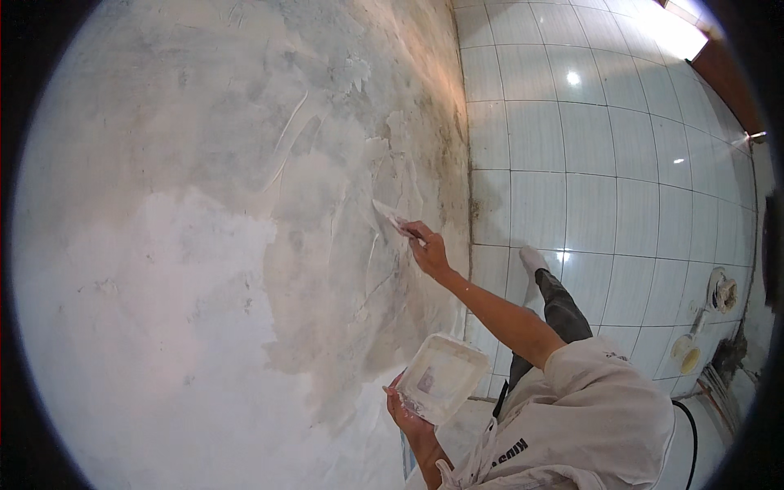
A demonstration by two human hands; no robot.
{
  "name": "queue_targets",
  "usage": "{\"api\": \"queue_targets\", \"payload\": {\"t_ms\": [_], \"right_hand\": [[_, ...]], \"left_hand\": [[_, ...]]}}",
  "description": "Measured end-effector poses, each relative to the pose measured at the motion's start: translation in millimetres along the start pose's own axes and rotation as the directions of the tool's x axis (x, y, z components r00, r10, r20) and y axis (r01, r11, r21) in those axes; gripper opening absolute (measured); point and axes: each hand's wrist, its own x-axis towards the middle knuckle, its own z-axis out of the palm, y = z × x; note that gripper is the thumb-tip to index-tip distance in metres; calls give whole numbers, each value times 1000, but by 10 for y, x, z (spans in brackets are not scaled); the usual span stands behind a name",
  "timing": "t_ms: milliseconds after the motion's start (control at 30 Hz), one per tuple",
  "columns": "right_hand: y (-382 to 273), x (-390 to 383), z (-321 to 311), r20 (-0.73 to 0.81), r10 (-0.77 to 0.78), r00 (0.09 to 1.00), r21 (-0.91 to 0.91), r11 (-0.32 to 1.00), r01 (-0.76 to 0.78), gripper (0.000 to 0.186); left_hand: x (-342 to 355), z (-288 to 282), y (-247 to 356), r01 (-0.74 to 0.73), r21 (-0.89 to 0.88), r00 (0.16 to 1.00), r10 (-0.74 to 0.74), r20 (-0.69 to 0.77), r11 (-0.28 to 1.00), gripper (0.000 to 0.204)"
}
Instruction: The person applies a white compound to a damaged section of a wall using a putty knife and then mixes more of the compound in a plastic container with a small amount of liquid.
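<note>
**Putty knife pressed to a patchy wall**

The right hand (428, 251) was closed around the handle of a putty knife (390, 217), its blade laid against the grey plaster wall (245, 163). The left hand (406, 413), fingers curled, gripped a white square tray (441, 377) from below, near the wall. Beyond them lay a glossy white tiled floor (604, 147).

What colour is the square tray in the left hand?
The square plastic tray is white, smeared with pale plaster; the head view shows it.
</note>
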Motion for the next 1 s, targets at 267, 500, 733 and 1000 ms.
{"api": "queue_targets", "payload": {"t_ms": [267,500,733,1000], "right_hand": [[-105,-658,-147,190,-35,981,27,999,31,32],[-246,-684,-272,154,-23,988,-103,994,39,37],[-166,-423,-109,16,-159,987,-68,985,160,42],[-117,-1408,-127,277,-15,961,-85,996,40,44]], "left_hand": [[1,-59,31,-48,19,999,48,19,999,55],[-139,-341,37,-51,7,999,51,18,999,54],[-309,-598,20,-93,41,995,91,42,995,56],[-402,-870,11,-88,16,996,87,31,996,57]]}}
